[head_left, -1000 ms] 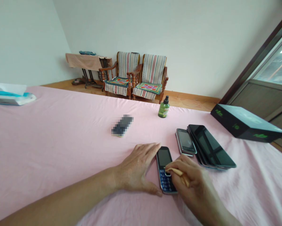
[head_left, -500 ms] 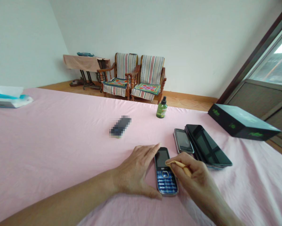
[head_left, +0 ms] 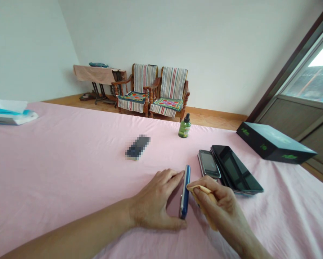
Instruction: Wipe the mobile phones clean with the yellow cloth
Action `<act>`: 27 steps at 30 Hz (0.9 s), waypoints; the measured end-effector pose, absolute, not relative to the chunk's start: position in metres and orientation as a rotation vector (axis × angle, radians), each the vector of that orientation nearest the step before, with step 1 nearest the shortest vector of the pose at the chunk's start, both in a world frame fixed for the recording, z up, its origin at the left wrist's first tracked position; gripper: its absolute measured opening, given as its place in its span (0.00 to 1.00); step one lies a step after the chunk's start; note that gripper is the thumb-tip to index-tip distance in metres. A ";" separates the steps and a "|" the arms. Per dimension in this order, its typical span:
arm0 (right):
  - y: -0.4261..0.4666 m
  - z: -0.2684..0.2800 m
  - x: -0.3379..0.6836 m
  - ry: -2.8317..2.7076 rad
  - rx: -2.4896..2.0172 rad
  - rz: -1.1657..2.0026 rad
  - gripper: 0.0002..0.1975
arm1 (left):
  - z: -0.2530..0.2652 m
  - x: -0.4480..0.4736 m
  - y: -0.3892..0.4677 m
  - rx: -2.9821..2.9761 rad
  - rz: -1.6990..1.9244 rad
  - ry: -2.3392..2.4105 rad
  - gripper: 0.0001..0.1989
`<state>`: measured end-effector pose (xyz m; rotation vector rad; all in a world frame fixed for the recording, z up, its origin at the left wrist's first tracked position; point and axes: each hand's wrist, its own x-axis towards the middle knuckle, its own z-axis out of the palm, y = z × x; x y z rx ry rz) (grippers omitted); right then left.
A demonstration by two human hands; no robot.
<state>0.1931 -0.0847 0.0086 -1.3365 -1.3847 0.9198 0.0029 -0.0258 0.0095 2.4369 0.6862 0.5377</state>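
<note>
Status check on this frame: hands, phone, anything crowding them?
Left hand props blue phone on edge. Right hand presses yellow cloth against it. Other phones lie close right.

Pink-clothed table point(head_left: 55, 158) bears phones point(head_left: 231, 169), bottle point(head_left: 184, 126), box point(head_left: 274, 145).

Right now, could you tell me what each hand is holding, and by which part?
The left hand props the blue phone on its long edge, fingers and thumb on its ends. The right hand pinches a folded tan cloth against the phone's face.
</note>
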 end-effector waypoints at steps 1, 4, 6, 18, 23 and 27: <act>-0.084 0.008 0.194 -1.389 -1.338 0.921 0.13 | 0.011 0.004 -0.028 2.424 0.562 0.690 0.49; -0.083 0.006 0.194 -1.395 -1.343 0.918 0.12 | 0.013 0.005 -0.033 2.393 0.623 0.715 0.39; -0.082 0.006 0.193 -1.393 -1.341 0.898 0.11 | 0.011 0.006 -0.035 2.380 0.677 0.720 0.34; -0.074 -0.004 0.193 -1.511 -1.351 0.526 0.10 | -0.001 0.003 -0.028 2.269 0.987 0.874 0.19; -0.068 -0.005 0.201 -1.505 -1.324 0.361 0.09 | -0.003 0.000 -0.021 2.249 1.031 0.961 0.12; -0.063 -0.003 0.210 -1.505 -1.322 0.167 0.10 | 0.002 -0.005 -0.017 2.268 0.951 0.925 0.10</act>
